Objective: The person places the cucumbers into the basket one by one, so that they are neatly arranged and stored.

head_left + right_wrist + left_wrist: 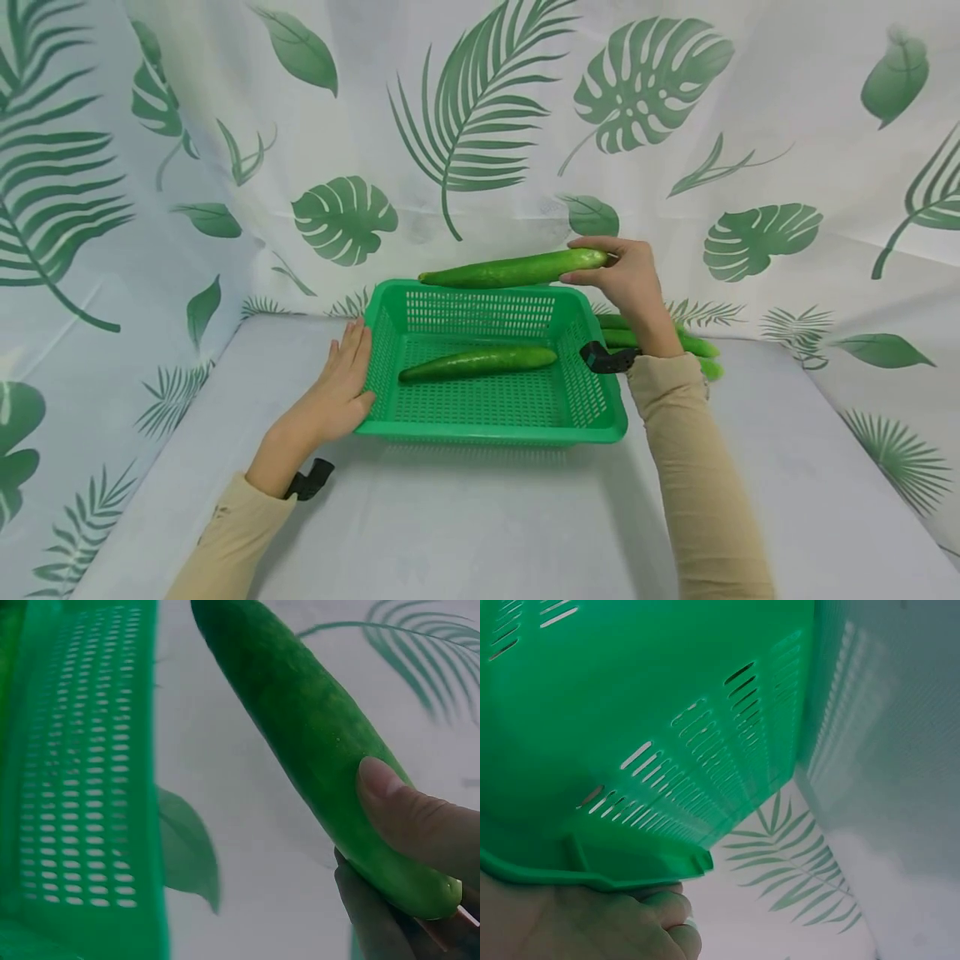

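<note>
The right hand (630,279) is pinching one end of the cucumber (513,269), holding it level and crosswise above the green basket's (491,432) far rim, while the left hand (341,387) is lying flat-fingered against the basket's left wall.

We count one green perforated plastic basket (600,417) and four long green cucumbers: one held (510,269), one inside (477,362), two behind (693,344).

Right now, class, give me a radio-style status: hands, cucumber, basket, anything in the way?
Right hand grips cucumber by one end, above basket far rim. Left hand flat against basket's left wall. One cucumber already inside. Nothing blocking.
</note>
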Tool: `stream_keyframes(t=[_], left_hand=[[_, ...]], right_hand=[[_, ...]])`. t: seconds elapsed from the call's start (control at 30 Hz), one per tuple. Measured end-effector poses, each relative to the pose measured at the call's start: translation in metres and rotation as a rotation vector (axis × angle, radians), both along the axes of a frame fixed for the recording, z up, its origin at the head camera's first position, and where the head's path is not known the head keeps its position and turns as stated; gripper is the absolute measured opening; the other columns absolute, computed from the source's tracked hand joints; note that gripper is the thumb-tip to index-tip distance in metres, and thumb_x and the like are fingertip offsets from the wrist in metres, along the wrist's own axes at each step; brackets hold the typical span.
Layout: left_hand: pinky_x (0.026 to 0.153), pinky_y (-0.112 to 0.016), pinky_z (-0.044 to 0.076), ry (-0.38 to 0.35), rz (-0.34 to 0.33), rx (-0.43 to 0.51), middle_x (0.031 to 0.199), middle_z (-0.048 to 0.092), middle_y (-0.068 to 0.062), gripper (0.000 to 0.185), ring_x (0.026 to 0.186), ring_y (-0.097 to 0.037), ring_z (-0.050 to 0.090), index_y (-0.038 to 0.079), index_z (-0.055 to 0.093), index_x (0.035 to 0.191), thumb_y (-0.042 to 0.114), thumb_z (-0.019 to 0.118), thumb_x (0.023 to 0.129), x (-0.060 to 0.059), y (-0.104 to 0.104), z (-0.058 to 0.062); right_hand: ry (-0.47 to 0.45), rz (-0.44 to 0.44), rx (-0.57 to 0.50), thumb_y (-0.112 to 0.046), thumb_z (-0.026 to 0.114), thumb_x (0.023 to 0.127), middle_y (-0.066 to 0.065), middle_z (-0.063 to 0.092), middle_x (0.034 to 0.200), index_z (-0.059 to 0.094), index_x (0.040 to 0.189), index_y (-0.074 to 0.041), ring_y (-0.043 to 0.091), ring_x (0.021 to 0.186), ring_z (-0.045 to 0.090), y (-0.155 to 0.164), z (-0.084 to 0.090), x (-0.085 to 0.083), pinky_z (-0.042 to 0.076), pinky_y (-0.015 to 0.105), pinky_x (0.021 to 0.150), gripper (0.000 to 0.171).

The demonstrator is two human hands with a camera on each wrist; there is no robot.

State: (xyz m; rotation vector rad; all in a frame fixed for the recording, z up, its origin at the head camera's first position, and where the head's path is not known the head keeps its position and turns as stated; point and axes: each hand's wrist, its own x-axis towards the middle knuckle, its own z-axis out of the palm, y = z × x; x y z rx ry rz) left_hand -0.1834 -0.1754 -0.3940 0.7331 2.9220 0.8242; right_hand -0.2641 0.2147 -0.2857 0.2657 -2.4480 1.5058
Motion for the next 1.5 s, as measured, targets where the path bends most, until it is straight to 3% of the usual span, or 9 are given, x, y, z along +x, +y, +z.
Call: stream_keyframes(t=[0.3,0.43,0.6,0.83,0.97,1.1,1.3,1.5], left_hand=[[0.118,-0.056,-0.006,-0.012,0.006,0.013,0.161,-0.017,-0.022,0.080,0.149,-0.034,-0.017,-0.012,-0.004,0.153,0.002,0.044,0.091,0.001,0.000,0.001],[0.118,-0.056,-0.006,-0.010,0.009,0.007,0.161,-0.016,-0.023,0.080,0.149,-0.035,-0.016,-0.012,-0.004,0.153,0.001,0.045,0.090,0.001,0.001,0.001],[0.118,-0.056,-0.005,-0.002,0.008,0.004,0.161,-0.016,-0.023,0.080,0.149,-0.035,-0.016,-0.012,-0.004,0.153,0.002,0.045,0.091,0.001,0.001,0.000],[0.119,-0.055,-0.006,0.003,0.006,0.004,0.162,-0.017,-0.021,0.080,0.149,-0.033,-0.017,-0.011,-0.004,0.153,0.003,0.045,0.091,0.001,0.000,0.000],[0.118,-0.055,-0.006,0.000,0.005,0.001,0.162,-0.017,-0.022,0.080,0.149,-0.033,-0.018,-0.012,-0.004,0.153,0.003,0.045,0.092,0.000,0.000,-0.001],[0.118,-0.055,-0.006,0.001,0.005,-0.004,0.162,-0.017,-0.021,0.080,0.149,-0.033,-0.017,-0.011,-0.004,0.153,0.003,0.045,0.092,0.000,0.000,-0.001],[0.118,-0.055,-0.005,0.016,0.004,-0.003,0.162,-0.016,-0.022,0.080,0.149,-0.035,-0.015,-0.012,-0.003,0.153,0.002,0.046,0.091,0.001,0.000,-0.001],[0.118,-0.056,-0.005,0.021,-0.001,-0.003,0.161,-0.015,-0.024,0.081,0.149,-0.037,-0.015,-0.014,-0.003,0.152,0.002,0.046,0.090,0.000,0.000,-0.001]], right_hand=[[-0.189,0.024,0.024,-0.006,0.082,0.080,0.016,0.063,0.112,0.070,0.124,-0.004,0.021,0.086,0.058,-0.030,-0.045,-0.025,0.052,0.036,0.073,0.045],[-0.225,0.023,0.044,-0.004,0.081,0.080,0.019,0.060,0.124,0.069,0.124,-0.003,0.028,0.093,0.056,-0.036,-0.064,-0.032,0.051,0.045,0.079,0.046],[-0.242,0.009,0.122,-0.006,0.081,0.081,0.020,0.056,0.135,0.069,0.124,-0.003,0.035,0.102,0.056,-0.040,-0.081,-0.033,0.050,0.048,0.082,0.045],[-0.214,-0.039,0.304,-0.009,0.082,0.080,0.024,0.062,0.129,0.070,0.122,0.002,0.041,0.112,0.058,-0.043,-0.091,-0.031,0.051,0.050,0.092,0.044],[-0.292,-0.051,0.377,-0.011,0.082,0.081,0.024,0.061,0.129,0.068,0.123,0.003,0.042,0.117,0.056,-0.043,-0.094,-0.031,0.049,0.052,0.096,0.045],[-0.371,-0.069,0.446,-0.015,0.083,0.080,0.024,0.059,0.128,0.069,0.119,0.001,0.043,0.113,0.055,-0.044,-0.096,-0.032,0.049,0.053,0.092,0.044],[-0.452,-0.046,0.488,-0.011,0.077,0.086,0.027,0.050,0.138,0.065,0.124,0.003,0.047,0.123,0.049,-0.045,-0.098,-0.033,0.048,0.056,0.095,0.042],[-0.469,-0.044,0.467,-0.011,0.075,0.087,0.028,0.051,0.136,0.066,0.122,0.003,0.047,0.123,0.049,-0.044,-0.096,-0.031,0.049,0.056,0.094,0.039]])
